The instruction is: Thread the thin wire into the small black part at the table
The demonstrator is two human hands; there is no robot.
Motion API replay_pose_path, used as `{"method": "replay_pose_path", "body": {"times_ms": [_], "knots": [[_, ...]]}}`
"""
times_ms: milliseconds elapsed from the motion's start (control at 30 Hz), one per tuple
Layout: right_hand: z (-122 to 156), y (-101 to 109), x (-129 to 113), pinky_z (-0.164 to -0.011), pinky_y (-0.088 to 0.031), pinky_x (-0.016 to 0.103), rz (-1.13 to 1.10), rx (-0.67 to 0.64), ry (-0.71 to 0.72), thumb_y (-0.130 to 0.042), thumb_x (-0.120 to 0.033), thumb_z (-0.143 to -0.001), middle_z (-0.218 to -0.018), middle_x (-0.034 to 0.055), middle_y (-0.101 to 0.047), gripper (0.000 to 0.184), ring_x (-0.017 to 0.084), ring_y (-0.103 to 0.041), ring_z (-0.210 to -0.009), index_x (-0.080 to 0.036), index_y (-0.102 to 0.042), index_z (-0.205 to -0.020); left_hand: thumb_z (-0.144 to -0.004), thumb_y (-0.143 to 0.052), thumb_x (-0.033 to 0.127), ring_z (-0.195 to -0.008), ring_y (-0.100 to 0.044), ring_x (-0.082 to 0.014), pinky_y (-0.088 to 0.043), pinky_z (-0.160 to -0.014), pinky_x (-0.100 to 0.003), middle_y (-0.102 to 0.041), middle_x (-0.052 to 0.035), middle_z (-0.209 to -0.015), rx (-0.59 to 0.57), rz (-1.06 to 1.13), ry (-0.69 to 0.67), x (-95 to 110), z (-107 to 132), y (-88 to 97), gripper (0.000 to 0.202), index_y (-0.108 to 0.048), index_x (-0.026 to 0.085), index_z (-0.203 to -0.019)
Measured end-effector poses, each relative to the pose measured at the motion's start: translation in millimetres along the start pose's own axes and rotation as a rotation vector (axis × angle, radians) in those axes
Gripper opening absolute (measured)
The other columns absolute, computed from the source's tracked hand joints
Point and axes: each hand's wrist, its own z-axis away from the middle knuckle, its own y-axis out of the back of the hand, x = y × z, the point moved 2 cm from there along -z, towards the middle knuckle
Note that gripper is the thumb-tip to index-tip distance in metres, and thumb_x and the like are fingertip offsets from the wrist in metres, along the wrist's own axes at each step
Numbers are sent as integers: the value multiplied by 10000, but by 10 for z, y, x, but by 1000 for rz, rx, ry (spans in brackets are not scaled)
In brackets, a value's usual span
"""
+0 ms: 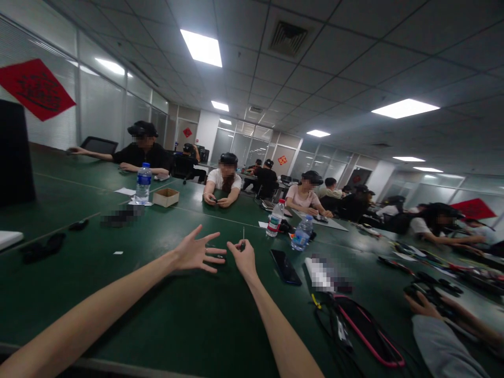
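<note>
Over a glossy green table (157, 325), the left hand (199, 251) spreads wide; the right hand (244, 258) pinches a thin pale rod (243, 233), already lifted.

We see a smooth, shiny table (189, 325), see-through plastic bottles (301, 233), a dull cardboard box (167, 200), a smooth, glassy phone (285, 268), and a stick (243, 233) that looks like metal.

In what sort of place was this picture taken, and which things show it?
Probably a shared office or workroom: several people sit at long green tables, glass partitions line the room, and square light panels are set into the ceiling.
</note>
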Motion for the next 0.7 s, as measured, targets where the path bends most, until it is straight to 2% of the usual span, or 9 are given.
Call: {"method": "replay_pose_path", "body": {"times_ms": [67, 200, 300, 400, 567, 700], "knots": [[17, 15, -114, -634, -393, 258, -1, -73, 54, -646, -493, -698, -740, -2, -603, 337, 149, -531, -666, -205, -481, -756, -783, -356, 716, -1214, -443, -426, -340, -885, -657, -457, -194, -1346, -48, 22, 70, -9, 45, -133, 803, -182, 308, -1452], [132, -26, -325, -668, -390, 257, 106, -318, 232, -719, -410, -623, -809, -6, -609, 326, 155, -533, -761, -207, -502, -757, -777, -333, 730, -1203, -438, -450, -293, -869, -708, -519, -175, -1280, -100, 28, 144, -69, 58, -285, 766, -271, 318, -1419], [226, -108, -398, -586, -379, 226, 49, -479, 246, -695, -350, -641, -776, -30, -587, 301, 121, -517, -661, -202, -502, -819, -800, -276, 721, -1172, -474, -422, -285, -875, -713, -567, -153, -1206, -114, 30, 128, -108, 31, -315, 709, -336, 326, -1385], [263, -164, -415, -546, -358, 205, 11, -511, 249, -674, -297, -645, -727, -45, -553, 271, 104, -493, -619, -197, -482, -807, -797, -281, 725, -1153, -490, -403, -291, -876, -710, -584, -146, -1171, -95, 49, 130, -120, 19, -315, 710, -344, 328, -1382], [258, -188, -396, -543, -359, 206, -30, -504, 244, -668, -302, -658, -723, -36, -551, 259, 110, -492, -629, -192, -485, -805, -777, -367, 720, -1190, -451, -413, -306, -862, -705, -556, -156, -1221, -2, 91, 129, -98, 42, -310, 730, -337, 329, -1393], [258, -176, -394, -536, -366, 211, -66, -489, 201, -656, -309, -671, -724, -31, -558, 251, 116, -503, -626, -195, -465, -786, -786, -351, 716, -1213, -433, -413, -310, -873, -694, -510, -146, -1273, -38, 32, 150, -88, 56, -308, 727, -298, 346, -1409]]}}
